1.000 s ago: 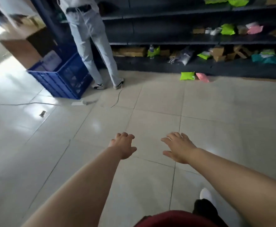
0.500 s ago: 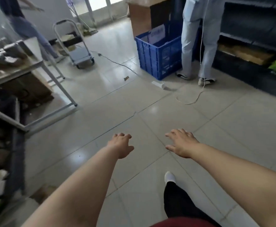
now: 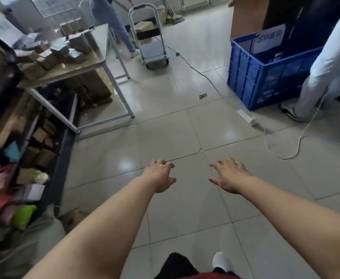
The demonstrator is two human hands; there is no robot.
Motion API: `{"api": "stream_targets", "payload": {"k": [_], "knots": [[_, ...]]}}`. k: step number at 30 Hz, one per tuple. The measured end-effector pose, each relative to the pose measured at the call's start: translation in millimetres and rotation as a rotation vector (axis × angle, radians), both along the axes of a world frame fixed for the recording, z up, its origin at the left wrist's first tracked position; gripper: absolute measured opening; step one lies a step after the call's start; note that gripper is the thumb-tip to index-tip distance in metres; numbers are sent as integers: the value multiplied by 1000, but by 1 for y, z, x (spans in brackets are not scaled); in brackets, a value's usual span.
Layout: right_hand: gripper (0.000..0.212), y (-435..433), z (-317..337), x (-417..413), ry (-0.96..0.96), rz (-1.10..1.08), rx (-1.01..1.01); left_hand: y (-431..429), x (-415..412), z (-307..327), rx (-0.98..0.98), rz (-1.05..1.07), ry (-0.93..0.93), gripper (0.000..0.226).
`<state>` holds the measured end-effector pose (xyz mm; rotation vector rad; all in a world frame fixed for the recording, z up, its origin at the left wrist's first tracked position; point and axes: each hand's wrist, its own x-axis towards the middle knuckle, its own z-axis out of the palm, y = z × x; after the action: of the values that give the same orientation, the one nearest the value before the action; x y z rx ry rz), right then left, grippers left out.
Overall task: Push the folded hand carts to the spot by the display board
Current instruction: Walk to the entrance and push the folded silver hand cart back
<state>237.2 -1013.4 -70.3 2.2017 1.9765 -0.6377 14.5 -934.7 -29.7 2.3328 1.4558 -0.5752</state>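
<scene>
We hold both arms out over the tiled floor (image 3: 185, 125). Our left hand (image 3: 160, 176) and our right hand (image 3: 228, 176) hold nothing, and the fingers are loose and a little spread. A hand cart (image 3: 155, 52) stands far off in the middle with its handle up, just beside a person in blue jeans (image 3: 112, 23). A table (image 3: 93, 61) with boxes is on the left. A blue crate (image 3: 261, 81) sits on the right, near a white cord (image 3: 284, 158).
</scene>
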Motion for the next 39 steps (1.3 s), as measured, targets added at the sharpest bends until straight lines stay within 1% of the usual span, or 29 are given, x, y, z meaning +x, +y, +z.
{"api": "stream_targets", "payload": {"k": [7, 11, 14, 16, 20, 24, 29, 33, 39], "knots": [[61, 112, 1, 11, -12, 90, -10, 92, 8, -3, -29, 108, -41, 57], [60, 194, 1, 17, -43, 112, -13, 171, 12, -7, -24, 142, -60, 57], [59, 264, 2, 22, -55, 89, 10, 243, 15, -9, -19, 160, -92, 57], [59, 308, 6, 24, -54, 60, -3, 289, 18, -8, -54, 186, -119, 57], [58, 389, 12, 30, -56, 29, -14, 377, 22, -1, -56, 173, -99, 57], [56, 460, 12, 39, -30, -3, -5, 453, 30, 1, -52, 209, -122, 56], [57, 549, -4, 61, -10, -17, -28, 537, 51, -13, -88, 220, -96, 58], [58, 639, -13, 89, 28, -3, -21, 614, 77, -18, -97, 246, -85, 57], [56, 775, 3, 141, 32, 66, -15, 736, 127, 1, -68, 289, -81, 57]]}}
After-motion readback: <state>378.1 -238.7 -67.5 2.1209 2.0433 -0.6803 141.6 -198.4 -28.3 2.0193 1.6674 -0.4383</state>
